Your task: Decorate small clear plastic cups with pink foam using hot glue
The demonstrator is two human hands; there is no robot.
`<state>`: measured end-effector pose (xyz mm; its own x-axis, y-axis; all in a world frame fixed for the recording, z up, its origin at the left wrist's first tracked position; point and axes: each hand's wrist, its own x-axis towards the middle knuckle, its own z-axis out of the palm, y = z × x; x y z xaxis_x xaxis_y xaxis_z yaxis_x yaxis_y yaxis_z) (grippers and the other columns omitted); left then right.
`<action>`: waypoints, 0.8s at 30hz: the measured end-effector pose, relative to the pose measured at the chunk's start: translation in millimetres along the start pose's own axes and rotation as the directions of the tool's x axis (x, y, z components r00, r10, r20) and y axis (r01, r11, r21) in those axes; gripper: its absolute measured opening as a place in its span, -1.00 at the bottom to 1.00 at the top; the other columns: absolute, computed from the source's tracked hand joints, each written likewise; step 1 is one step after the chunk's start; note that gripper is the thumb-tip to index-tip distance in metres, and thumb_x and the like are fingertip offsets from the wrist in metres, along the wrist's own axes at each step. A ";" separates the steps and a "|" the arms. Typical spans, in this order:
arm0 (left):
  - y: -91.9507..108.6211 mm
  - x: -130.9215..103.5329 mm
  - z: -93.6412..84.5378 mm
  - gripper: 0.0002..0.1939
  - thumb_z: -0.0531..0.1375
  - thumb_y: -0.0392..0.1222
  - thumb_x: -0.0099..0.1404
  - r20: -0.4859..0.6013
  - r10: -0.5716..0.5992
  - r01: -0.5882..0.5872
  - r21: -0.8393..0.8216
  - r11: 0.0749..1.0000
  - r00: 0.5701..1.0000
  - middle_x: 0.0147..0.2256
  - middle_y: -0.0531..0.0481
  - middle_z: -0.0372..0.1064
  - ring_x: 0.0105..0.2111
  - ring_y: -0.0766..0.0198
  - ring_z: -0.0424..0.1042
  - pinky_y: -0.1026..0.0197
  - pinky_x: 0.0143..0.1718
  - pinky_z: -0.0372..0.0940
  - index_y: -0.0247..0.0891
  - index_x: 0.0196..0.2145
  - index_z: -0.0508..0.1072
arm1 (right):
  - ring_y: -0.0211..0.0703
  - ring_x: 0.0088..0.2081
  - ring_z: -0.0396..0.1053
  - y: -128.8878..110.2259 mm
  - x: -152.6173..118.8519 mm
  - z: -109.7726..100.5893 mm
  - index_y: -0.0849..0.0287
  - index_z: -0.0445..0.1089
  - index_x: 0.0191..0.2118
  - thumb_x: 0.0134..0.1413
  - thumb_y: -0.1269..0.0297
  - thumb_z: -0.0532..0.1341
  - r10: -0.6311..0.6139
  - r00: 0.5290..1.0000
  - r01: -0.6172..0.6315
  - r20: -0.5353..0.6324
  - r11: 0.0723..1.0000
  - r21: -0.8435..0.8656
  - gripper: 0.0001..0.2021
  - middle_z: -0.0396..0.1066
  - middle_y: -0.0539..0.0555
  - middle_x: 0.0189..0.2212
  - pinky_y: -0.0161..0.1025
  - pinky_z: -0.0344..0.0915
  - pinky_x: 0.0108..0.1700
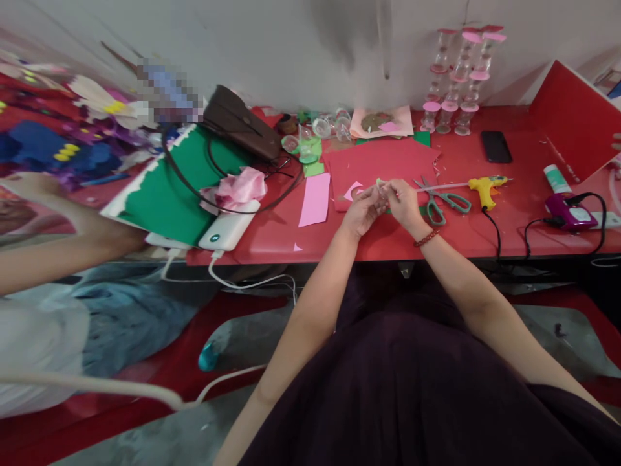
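Observation:
Over the red table my left hand [363,212] and my right hand [402,202] meet, fingers closed together around something small. Only a bit of green [379,182] shows at the fingertips; the rest is hidden. Beneath the hands lies a red sheet [383,158], with a pink paper scrap with a curved cutout [352,190] by my left fingers. Grey-handled scissors [444,197] rest just right of my right hand. Beyond them is a yellow glue gun [484,191], a glue stick jutting from its back. A pink paper strip [314,199] lies to the left.
Clear plastic cups [334,126] lie at the back; stacked cups with pink discs [451,84] stand by the wall. A black phone [495,147] and a purple plug adapter [570,213] are right. A brown bag [245,123], a white power bank [228,226] and a co-worker's arm [68,249] are left.

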<state>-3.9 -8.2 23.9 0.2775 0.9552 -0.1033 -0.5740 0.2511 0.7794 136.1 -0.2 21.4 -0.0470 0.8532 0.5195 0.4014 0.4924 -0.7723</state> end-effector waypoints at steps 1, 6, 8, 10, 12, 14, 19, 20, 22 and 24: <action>0.2 -0.4 0.7 -0.94 0.34 -0.30 0.39 -0.002 -0.001 0.001 -0.001 1.000 1.000 -0.39 0.04 0.55 -0.41 0.37 0.50 0.27 -0.21 0.41 -0.21 -0.28 0.63 | -0.11 -0.29 0.36 -0.2 -0.3 1.2 0.06 0.24 -0.49 0.35 0.26 0.22 0.004 1.000 -0.004 -0.012 1.000 0.000 -0.67 0.32 0.00 -0.49 -0.12 0.33 -0.05; 1.6 -2.3 4.1 -0.93 0.38 -0.30 0.36 -0.015 -0.018 0.018 -0.004 1.000 1.000 -0.39 0.03 0.53 -0.42 0.37 0.50 0.29 -0.23 0.39 -0.23 -0.32 0.61 | -0.16 -0.36 0.33 -2.1 -1.5 5.8 0.06 0.22 -0.49 0.37 0.21 0.19 0.035 0.998 -0.031 -0.058 0.997 0.074 -0.66 0.29 -0.03 -0.50 -0.16 0.31 -0.14; 1.9 -2.5 4.0 -0.95 0.38 -0.29 0.35 0.001 -0.012 0.012 0.004 1.000 1.000 -0.39 0.03 0.54 -0.41 0.36 0.51 0.28 -0.22 0.38 -0.23 -0.31 0.62 | -0.21 -0.41 0.28 -3.0 -1.3 7.0 0.06 0.22 -0.48 0.39 0.18 0.18 0.089 0.994 -0.079 -0.064 0.987 0.142 -0.65 0.27 -0.05 -0.51 -0.20 0.29 -0.23; 1.7 -2.4 3.4 -0.95 0.39 -0.28 0.34 0.010 -0.006 0.006 0.022 1.000 1.000 -0.39 0.03 0.54 -0.41 0.36 0.51 0.28 -0.22 0.38 -0.22 -0.30 0.62 | -0.25 -0.46 0.24 -4.2 -1.3 8.4 0.07 0.23 -0.47 0.40 0.11 0.18 0.157 0.986 -0.141 -0.053 0.964 0.226 -0.64 0.25 -0.07 -0.53 -0.25 0.26 -0.31; 1.2 -2.1 2.9 -0.96 0.39 -0.27 0.35 0.015 -0.001 0.001 0.038 0.999 1.000 -0.39 0.04 0.54 -0.42 0.37 0.49 0.29 -0.24 0.37 -0.21 -0.30 0.62 | -0.27 -0.47 0.21 -6.3 -1.8 10.8 0.07 0.23 -0.46 0.40 0.03 0.19 0.214 0.976 -0.191 -0.043 0.931 0.310 -0.61 0.23 -0.07 -0.53 -0.28 0.24 -0.37; 0.7 -2.0 2.9 -0.98 0.38 -0.28 0.36 0.013 0.019 -0.020 0.040 0.999 1.000 -0.38 0.05 0.55 -0.43 0.39 0.48 0.30 -0.26 0.36 -0.20 -0.27 0.62 | -0.27 -0.45 0.21 -9.5 -2.9 14.1 0.07 0.22 -0.47 0.39 -0.02 0.21 0.253 0.966 -0.214 -0.053 0.898 0.383 -0.57 0.23 -0.07 -0.53 -0.30 0.25 -0.38; -1.0 -0.9 1.2 -0.77 0.42 -0.28 0.29 -0.065 0.096 -0.095 0.013 0.995 0.993 -0.28 0.05 0.58 -0.36 0.38 0.51 0.27 -0.19 0.36 -0.14 -0.09 0.61 | -0.26 -0.41 0.27 -15.9 1.1 15.7 0.07 0.24 -0.43 0.38 -0.16 0.20 0.371 0.922 -0.257 -0.109 0.799 0.544 -0.53 0.24 -0.06 -0.51 -0.30 0.33 -0.31; -1.4 -0.1 0.3 -0.75 0.42 -0.30 0.29 -0.086 0.103 -0.103 0.013 0.995 0.991 -0.27 0.04 0.59 -0.34 0.37 0.53 0.27 -0.17 0.37 -0.14 -0.07 0.61 | -0.25 -0.41 0.28 -15.7 4.5 12.8 0.07 0.25 -0.41 0.38 -0.20 0.18 0.397 0.910 -0.266 -0.118 0.779 0.568 -0.52 0.24 -0.06 -0.50 -0.29 0.34 -0.30; -1.9 1.8 -1.4 -0.74 0.39 -0.34 0.32 -0.124 0.116 -0.116 0.012 0.993 0.986 -0.25 0.04 0.58 -0.30 0.37 0.54 0.29 -0.15 0.38 -0.12 -0.06 0.61 | -0.24 -0.39 0.32 -13.4 12.6 4.0 0.06 0.30 -0.36 0.38 -0.29 0.12 0.414 0.901 -0.268 -0.131 0.768 0.582 -0.50 0.26 -0.04 -0.48 -0.27 0.36 -0.27; -1.2 3.5 -1.9 -0.71 0.36 -0.36 0.34 -0.150 0.121 -0.124 -0.010 0.992 0.981 -0.22 0.05 0.58 -0.26 0.37 0.55 0.29 -0.12 0.40 -0.08 -0.03 0.60 | -0.23 -0.39 0.33 -9.8 19.3 -5.3 0.04 0.33 -0.29 0.37 -0.35 0.06 0.366 0.922 -0.245 -0.128 0.805 0.541 -0.48 0.26 -0.04 -0.48 -0.26 0.36 -0.28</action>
<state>-3.8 -4.8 21.4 0.0870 0.9911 -0.1002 -0.6114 0.1326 0.7802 136.1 10.6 40.9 0.2205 0.9446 0.2430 -0.1600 0.2808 -0.9463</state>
